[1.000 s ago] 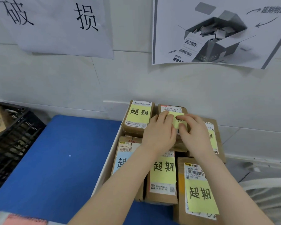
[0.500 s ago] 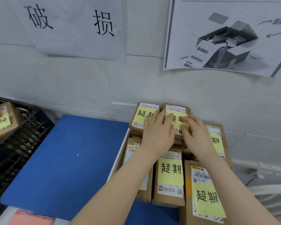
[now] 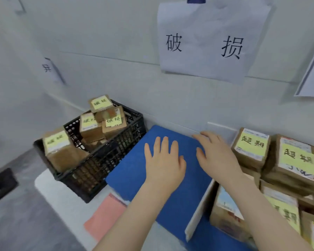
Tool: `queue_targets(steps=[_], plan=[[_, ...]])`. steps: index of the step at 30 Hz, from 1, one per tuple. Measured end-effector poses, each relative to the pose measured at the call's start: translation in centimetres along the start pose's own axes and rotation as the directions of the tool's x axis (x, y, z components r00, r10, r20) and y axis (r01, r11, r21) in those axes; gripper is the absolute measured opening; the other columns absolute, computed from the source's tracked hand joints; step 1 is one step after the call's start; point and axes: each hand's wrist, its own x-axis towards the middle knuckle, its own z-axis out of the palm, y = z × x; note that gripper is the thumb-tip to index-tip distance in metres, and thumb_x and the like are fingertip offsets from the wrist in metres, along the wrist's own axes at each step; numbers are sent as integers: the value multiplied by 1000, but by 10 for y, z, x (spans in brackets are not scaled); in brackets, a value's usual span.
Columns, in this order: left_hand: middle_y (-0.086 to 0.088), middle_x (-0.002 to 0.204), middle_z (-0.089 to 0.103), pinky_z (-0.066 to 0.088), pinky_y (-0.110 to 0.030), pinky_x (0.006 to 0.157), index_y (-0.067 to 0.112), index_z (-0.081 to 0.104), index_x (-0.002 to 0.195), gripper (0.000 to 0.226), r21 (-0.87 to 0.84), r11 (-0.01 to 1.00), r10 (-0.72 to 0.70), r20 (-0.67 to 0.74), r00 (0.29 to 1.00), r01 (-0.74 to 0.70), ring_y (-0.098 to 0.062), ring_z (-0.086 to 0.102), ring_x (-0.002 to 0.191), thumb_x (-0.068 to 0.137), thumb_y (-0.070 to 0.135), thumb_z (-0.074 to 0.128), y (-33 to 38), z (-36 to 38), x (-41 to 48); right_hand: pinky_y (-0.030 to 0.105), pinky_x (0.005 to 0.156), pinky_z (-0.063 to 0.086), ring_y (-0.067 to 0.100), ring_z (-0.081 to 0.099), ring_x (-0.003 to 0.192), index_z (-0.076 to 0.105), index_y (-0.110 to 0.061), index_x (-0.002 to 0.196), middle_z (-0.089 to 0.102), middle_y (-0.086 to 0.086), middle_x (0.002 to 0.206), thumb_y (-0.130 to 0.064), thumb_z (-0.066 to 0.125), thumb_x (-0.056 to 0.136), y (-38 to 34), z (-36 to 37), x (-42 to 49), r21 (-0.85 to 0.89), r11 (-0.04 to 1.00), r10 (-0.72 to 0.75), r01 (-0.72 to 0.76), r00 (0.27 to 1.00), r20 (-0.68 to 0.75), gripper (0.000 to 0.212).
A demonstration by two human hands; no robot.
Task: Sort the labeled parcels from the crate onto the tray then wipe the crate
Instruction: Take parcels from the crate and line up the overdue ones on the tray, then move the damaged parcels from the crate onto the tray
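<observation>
A black lattice crate (image 3: pixel 101 165) at the left holds several brown parcels (image 3: pixel 112 122) with yellow labels. Between the crate and the right-hand stack lies a blue tray (image 3: pixel 134 171). My left hand (image 3: pixel 164 160) hovers over the blue surface, fingers straight and spread, holding nothing. Beside it my right hand (image 3: pixel 213 154) is also empty with relaxed fingers, near the tray's far right edge. At the right, brown parcels (image 3: pixel 250 147) with yellow labels are stacked behind a white divider (image 3: pixel 198 212).
A pink sheet (image 3: pixel 103 216) lies on the white table below the crate. Paper signs (image 3: pixel 207 42) hang on the white wall behind. A dark object (image 3: pixel 0 185) sits on the grey floor at the far left.
Both hands have left the labelled parcel on the right stack and moved left over the blue tray. The view has swung left, bringing the black crate in full.
</observation>
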Motion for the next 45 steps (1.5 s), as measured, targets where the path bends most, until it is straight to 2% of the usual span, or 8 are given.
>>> queue_targets(steps=[3,13,17,23,28,34,39,45], plan=[[-11,144,45,24,-59,109,16,50,135,63,26,994,-110,25,994,109,-33,36,137,87,44,19,-63,-7,-14,42,101,41,24,42,128,48,-23,137,44,1,142,-20,49,93,-51,28,10,64,996,-70,68,997,27,44],[-6,128,60,39,-56,99,20,61,120,52,-33,978,-207,-62,976,206,-32,50,126,85,39,29,-246,-1,-7,31,95,43,16,38,127,43,-30,139,37,-9,144,-23,43,97,-201,116,79,124,977,-188,171,972,138,43],[-6,150,37,19,-51,113,22,43,139,61,-142,958,-259,-49,965,250,-32,26,141,87,41,17,-340,4,11,19,83,41,3,47,106,50,-31,130,48,-12,128,-19,48,95,-283,166,125,371,919,-199,131,969,149,38],[-3,157,14,35,-50,105,23,39,139,50,-421,815,-421,38,906,397,-33,27,138,90,26,46,-454,16,25,24,91,44,2,49,110,52,-30,126,41,-16,130,-12,44,94,-380,221,171,520,843,-315,140,911,266,38],[24,153,2,52,-44,80,39,34,129,46,-555,745,-352,143,925,369,-26,53,116,83,37,38,-458,28,26,24,102,36,-3,41,121,52,-31,125,36,-20,134,-12,45,90,-386,250,186,535,842,-343,68,834,433,41],[27,153,-1,51,-39,77,36,29,138,59,-588,704,-360,187,914,398,-14,61,92,80,43,34,-454,25,26,30,100,42,-3,42,119,54,-31,120,31,-25,134,-17,47,86,-382,254,181,521,851,-309,60,861,405,37],[33,151,0,52,-36,72,35,33,138,58,-626,732,-311,45,949,270,-3,57,65,81,43,39,-446,7,28,30,97,45,0,46,117,53,-31,121,29,-25,136,-20,49,84,-380,228,171,535,839,-268,102,932,243,38],[28,153,8,37,-11,59,32,38,133,56,-644,761,-74,-209,975,-80,-3,52,64,78,41,40,-418,-33,60,7,84,37,-5,40,120,57,-28,120,35,-21,134,-19,51,80,-358,162,168,498,856,-154,138,988,-10,42]])
